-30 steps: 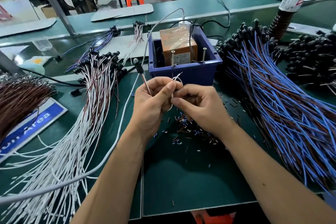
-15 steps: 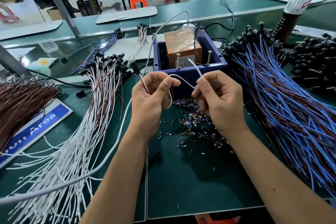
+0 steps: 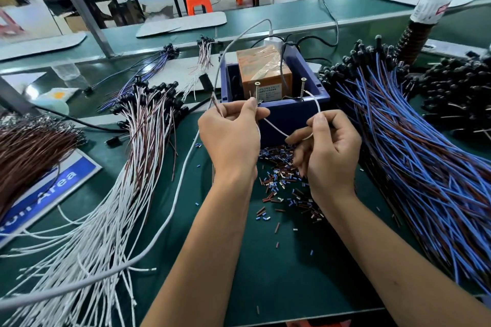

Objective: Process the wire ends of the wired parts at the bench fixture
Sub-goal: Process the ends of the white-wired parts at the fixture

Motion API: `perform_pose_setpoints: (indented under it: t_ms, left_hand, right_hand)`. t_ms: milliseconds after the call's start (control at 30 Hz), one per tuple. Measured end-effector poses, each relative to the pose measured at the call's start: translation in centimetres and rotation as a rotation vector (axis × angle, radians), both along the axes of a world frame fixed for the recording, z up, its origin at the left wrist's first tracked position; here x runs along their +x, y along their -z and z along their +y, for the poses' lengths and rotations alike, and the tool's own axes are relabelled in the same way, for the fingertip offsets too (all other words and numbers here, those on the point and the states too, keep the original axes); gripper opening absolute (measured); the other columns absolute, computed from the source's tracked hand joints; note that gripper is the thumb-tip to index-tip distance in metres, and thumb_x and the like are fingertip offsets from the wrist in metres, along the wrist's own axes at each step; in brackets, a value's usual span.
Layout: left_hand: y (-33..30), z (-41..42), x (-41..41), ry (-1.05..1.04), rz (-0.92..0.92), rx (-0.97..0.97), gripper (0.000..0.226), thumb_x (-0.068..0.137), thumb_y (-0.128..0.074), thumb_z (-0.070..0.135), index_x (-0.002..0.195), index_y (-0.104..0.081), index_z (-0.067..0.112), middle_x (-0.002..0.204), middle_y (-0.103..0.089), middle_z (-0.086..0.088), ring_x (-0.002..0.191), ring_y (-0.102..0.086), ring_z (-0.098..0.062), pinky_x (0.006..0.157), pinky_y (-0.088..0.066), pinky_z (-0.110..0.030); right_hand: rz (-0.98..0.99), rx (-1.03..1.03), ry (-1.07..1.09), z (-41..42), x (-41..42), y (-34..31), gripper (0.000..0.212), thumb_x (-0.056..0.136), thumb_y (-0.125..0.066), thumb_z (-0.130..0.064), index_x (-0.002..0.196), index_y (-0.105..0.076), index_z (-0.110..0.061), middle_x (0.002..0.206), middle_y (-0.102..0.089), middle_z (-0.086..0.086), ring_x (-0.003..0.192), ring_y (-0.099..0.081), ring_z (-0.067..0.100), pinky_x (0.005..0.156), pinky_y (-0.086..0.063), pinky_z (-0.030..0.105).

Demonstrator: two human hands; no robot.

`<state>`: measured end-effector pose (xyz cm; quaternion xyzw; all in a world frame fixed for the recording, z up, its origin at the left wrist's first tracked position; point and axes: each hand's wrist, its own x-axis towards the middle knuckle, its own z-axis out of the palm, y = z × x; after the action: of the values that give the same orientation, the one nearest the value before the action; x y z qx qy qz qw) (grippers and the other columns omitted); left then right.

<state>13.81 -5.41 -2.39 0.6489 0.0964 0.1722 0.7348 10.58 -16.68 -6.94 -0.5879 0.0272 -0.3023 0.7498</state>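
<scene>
Thin white wire (image 3: 275,129) stretched btwn both hands in front of blue fixture box (image 3: 288,114). Left hand (image 3: 231,138) fingers pinched one end w/ brown lead; right hand (image 3: 328,146) fingers pinched the other, looping up toward a screw post (image 3: 302,87). Green table (image 3: 292,273) strewn w/ insulation scraps (image 3: 281,180); wire bundles both sides; workshop benches behind.

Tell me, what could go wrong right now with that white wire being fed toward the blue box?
The white wire sags in a slack loop between the left hand and right hand, so it might snag on the upright screws at the blue box. Its tip, near the right screw, may miss the fixture. The stripped insulation bits piled under the hands could scatter or catch on the wire.
</scene>
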Motion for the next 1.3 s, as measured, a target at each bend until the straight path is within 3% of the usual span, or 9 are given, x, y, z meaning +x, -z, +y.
perform_pose_setpoints:
  t_ms: [167,333,467,733,900,1167,1233,1300]
  left_hand:
    - [-0.3,-0.6,-0.2,-0.013,0.002,0.097,0.014,0.092,-0.075,0.018,0.079,-0.071,0.016,0.065,-0.075,0.007,0.068,-0.072,-0.006,0.076,-0.050,-0.022]
    - [-0.2,-0.5,-0.3,-0.015,-0.017,0.124,0.014,0.091,-0.076,0.017,0.078,-0.071,0.018,0.065,-0.075,0.008,0.068,-0.072,-0.005,0.075,-0.049,-0.020]
    - [0.0,-0.3,-0.5,-0.006,-0.025,0.129,0.011,0.091,-0.076,0.016,0.081,-0.072,0.017,0.065,-0.075,0.007,0.066,-0.072,-0.003,0.069,-0.048,-0.010]
    - [-0.1,-0.1,-0.9,-0.008,-0.029,0.123,0.009,0.092,-0.075,0.018,0.083,-0.073,0.017,0.068,-0.076,0.007,0.071,-0.073,-0.007,0.081,-0.052,-0.025]
    - [-0.8,-1.0,-2.2,-0.049,-0.148,0.115,0.011,0.093,-0.074,0.019,0.082,-0.072,0.018,0.070,-0.076,0.007,0.069,-0.073,-0.007,0.070,-0.051,-0.014]
    - [-5.7,-8.6,-2.5,0.148,-0.321,0.298,0.021,0.097,-0.070,0.019,0.076,-0.072,0.021,0.070,-0.076,0.008,0.065,-0.072,-0.006,0.070,-0.058,-0.028]
    - [-7.2,-11.8,-2.1,0.208,-0.350,0.393,0.031,0.102,-0.063,0.024,0.073,-0.073,0.021,0.068,-0.074,0.008,0.061,-0.068,-0.004,0.062,-0.053,-0.019]
    - [-8.5,-15.3,-1.7,0.322,-0.332,0.460,0.041,0.108,-0.051,0.028,0.076,-0.074,0.016,0.070,-0.074,0.003,0.063,-0.068,-0.013,0.060,-0.052,-0.028]
  right_hand:
    - [0.020,0.022,0.003,-0.1,0.1,0.1,0.025,0.111,-0.040,-0.011,0.088,-0.049,-0.010,0.064,-0.068,0.017,0.033,-0.047,0.022,0.035,-0.031,0.020]
    - [0.037,-0.020,-0.036,0.0,0.0,0.2,0.025,0.111,-0.041,-0.011,0.087,-0.049,-0.007,0.063,-0.067,0.016,0.033,-0.045,0.021,0.035,-0.030,0.020]
    - [0.044,-0.031,-0.053,0.0,-0.1,0.1,0.026,0.110,-0.041,-0.010,0.086,-0.049,-0.006,0.062,-0.066,0.015,0.033,-0.045,0.020,0.035,-0.030,0.019]
    - [0.051,-0.027,-0.045,0.0,-0.1,-0.1,0.026,0.111,-0.040,-0.010,0.086,-0.049,-0.006,0.062,-0.066,0.014,0.033,-0.045,0.020,0.036,-0.031,0.021]
    - [-0.006,0.030,-0.004,0.2,-0.5,-0.6,0.024,0.111,-0.039,-0.008,0.090,-0.049,-0.003,0.064,-0.067,0.016,0.033,-0.044,0.023,0.037,-0.032,0.021]
    - [-0.051,0.207,0.172,-5.4,-2.1,-4.6,0.020,0.108,-0.044,-0.009,0.091,-0.052,-0.003,0.067,-0.068,0.011,0.038,-0.046,0.018,0.038,-0.031,0.021]
    - [-0.036,0.232,0.271,-8.4,-2.9,-5.4,0.020,0.106,-0.045,-0.006,0.089,-0.054,-0.003,0.068,-0.068,0.010,0.039,-0.046,0.017,0.039,-0.031,0.022]
    - [-0.035,0.237,0.390,-12.0,-3.9,-6.0,0.021,0.103,-0.047,-0.005,0.084,-0.055,-0.003,0.068,-0.066,0.008,0.041,-0.045,0.017,0.041,-0.031,0.022]
